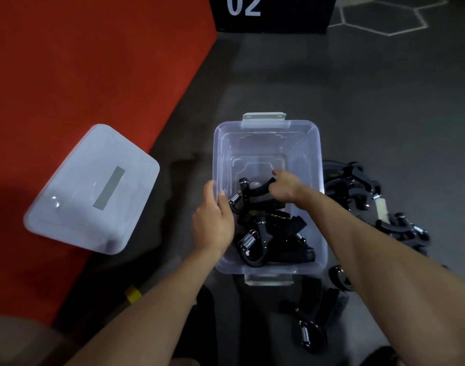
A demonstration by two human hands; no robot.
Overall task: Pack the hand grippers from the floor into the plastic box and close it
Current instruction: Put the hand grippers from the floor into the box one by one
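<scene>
The person crouches over the clear plastic box point(268, 143) on the dark floor point(384, 101). The left hand point(213, 223) curls over the box's left rim, thumb outside and fingers hooked inside, steadying it. The right hand point(284, 187) reaches in with its fingers wrapped round the curved handle of a hand gripper point(255, 192), which it holds just above the ones already packed.

These grippers look stiff and fairly dense: hard black handles joined by a steel coil spring. I'd judge they won't bend or break but will tangle, snagging on each other. The padded handle is the sensible place to hold, away from the spring.

Counting: one box, and one lid point(94, 188) lying off to the left, half on the red mat point(80, 62). Inside the box I make out about four grippers besides the held one, though they overlap too much to be sure. A pile of grippers point(358, 186) is waiting to the right of the box, and more lie near the person's knees point(309, 336); perhaps eight or so outside, not countable exactly
</scene>
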